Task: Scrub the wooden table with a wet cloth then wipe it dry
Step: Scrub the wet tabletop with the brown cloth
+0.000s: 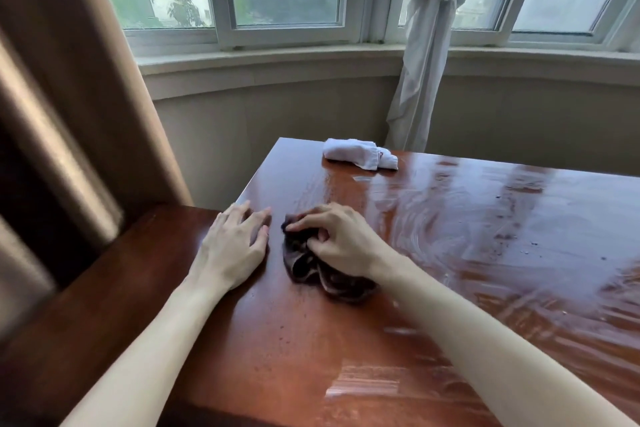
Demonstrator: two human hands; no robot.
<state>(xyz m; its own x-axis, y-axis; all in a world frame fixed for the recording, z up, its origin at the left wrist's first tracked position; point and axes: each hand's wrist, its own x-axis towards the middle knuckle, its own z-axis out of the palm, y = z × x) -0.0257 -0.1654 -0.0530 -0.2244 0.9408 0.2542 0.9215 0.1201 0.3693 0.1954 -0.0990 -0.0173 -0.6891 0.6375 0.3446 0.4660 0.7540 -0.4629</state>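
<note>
Lying far: white cloth (360, 153) | knotted curtain (429, 45) behind table (485, 218)

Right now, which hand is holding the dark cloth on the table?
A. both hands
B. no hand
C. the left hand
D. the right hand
D. The right hand has its fingers curled on the dark cloth, while the left hand lies flat on the table beside it.
</note>
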